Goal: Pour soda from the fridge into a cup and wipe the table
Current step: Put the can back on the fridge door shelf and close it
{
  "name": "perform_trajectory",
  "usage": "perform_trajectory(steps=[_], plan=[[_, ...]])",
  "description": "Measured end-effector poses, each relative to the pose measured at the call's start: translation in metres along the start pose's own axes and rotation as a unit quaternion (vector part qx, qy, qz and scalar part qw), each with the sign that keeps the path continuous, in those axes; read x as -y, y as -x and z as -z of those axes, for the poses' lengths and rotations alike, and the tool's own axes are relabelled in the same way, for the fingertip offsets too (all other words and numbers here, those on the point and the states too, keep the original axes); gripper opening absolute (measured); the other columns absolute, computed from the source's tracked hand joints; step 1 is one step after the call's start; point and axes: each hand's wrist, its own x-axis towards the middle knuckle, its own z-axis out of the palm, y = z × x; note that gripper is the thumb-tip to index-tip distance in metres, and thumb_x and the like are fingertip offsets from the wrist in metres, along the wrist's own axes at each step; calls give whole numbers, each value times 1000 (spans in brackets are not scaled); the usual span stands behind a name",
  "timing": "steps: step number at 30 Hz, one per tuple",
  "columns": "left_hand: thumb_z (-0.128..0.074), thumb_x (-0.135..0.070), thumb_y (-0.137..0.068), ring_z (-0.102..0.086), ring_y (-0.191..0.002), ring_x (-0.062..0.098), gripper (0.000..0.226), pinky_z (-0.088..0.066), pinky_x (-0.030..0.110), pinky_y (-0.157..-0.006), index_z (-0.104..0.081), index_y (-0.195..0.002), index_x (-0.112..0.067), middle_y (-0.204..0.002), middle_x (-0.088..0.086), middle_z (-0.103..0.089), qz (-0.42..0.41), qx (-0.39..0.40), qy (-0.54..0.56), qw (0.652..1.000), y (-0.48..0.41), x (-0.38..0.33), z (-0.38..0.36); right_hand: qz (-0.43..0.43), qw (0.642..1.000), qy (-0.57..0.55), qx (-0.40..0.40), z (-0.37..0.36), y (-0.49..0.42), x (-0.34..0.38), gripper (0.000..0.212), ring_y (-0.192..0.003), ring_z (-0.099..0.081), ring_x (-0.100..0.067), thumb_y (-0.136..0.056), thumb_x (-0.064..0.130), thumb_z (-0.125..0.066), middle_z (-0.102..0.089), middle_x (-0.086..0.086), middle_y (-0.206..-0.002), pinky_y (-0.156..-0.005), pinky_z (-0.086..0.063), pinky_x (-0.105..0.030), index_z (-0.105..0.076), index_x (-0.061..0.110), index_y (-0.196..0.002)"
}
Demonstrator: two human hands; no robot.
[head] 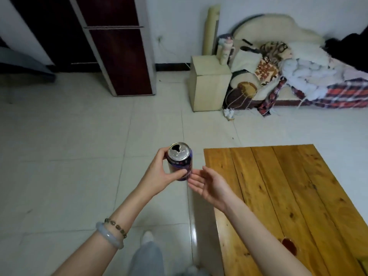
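Observation:
My left hand (159,172) grips a dark purple soda can (180,160) around its side, over the tiled floor just left of the table. The can stands upright and its silver top is open. My right hand (209,184) is beside the can with the palm up and the fingers relaxed, the fingertips close to the can's lower edge. The wooden plank table (288,186) lies to the right. A dark red puddle of liquid (289,248) sits on its near part. The dark red fridge (117,46) stands closed at the back left. No cup is in view.
A cream bedside cabinet (208,84) stands against the far wall, next to a bed (298,72) piled with blankets and clothes. Pale floor tiles (79,146) spread between me and the fridge. My leg and shoe (147,248) show at the bottom.

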Motion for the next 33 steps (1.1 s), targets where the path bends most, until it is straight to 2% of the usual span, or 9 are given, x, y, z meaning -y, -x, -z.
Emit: perform_trajectory(steps=[4, 9, 12, 18, 23, 27, 33], plan=[[-75, -46, -55, -52, -111, -4, 65, -35, 9, -92, -46, -112, -31, -115, -14, -58, 11, -64, 22, 998, 7, 10, 66, -30, 997, 51, 44, -63, -24, -5, 39, -99, -59, -26, -99, 28, -33, -63, -17, -106, -97, -42, -36, -56, -2, -110], [-75, -46, -54, -53, -107, -7, 63, -36, 9, -91, -47, -108, -34, -112, -15, -59, 25, -130, 31, 991, 14, 30, 156, -52, 987, 133, 79, -153, -62, -23, 39, -96, -60, -23, -99, 29, -32, -65, -14, -102, -87, -46, -31, -60, 2, -100], [-76, -45, -54, -54, -107, -5, 66, -37, 10, -92, -48, -111, -30, -113, -14, -60, 26, -154, 32, 987, 12, 45, 214, -63, 980, 157, 102, -208, -82, -36, 39, -95, -60, -23, -99, 29, -32, -65, -14, -100, -88, -45, -32, -61, 2, -99], [-75, -46, -52, -55, -106, -5, 64, -38, 13, -92, -48, -109, -32, -111, -14, -61, 24, -166, 19, 986, -6, 69, 321, -59, 973, 175, 135, -306, -125, -51, 41, -94, -61, -24, -98, 31, -34, -65, -16, -101, -82, -49, -34, -59, 0, -107], [-75, -46, -53, -54, -110, -4, 64, -38, 13, -93, -48, -110, -34, -114, -16, -60, 14, -173, 12, 985, -29, 78, 388, -61, 965, 210, 143, -373, -158, -49, 39, -92, -63, -25, -96, 28, -36, -65, -16, -100, -90, -47, -39, -60, 0, -109], [-75, -47, -53, -54, -110, -2, 69, -39, 17, -94, -49, -115, -27, -115, -13, -61, 10, -178, 16, 984, -55, 90, 428, -58, 961, 233, 136, -414, -188, -39, 39, -90, -64, -25, -96, 27, -36, -68, -14, -95, -94, -46, -41, -62, 0, -106], [-75, -48, -54, -53, -114, 1, 72, -40, 21, -98, -48, -118, -26, -118, -14, -59, 8, -185, 33, 982, -118, 118, 478, -54, 960, 246, 124, -470, -251, -16, 38, -85, -64, -26, -96, 26, -35, -68, -13, -89, -85, -49, -38, -61, 0, -103]])
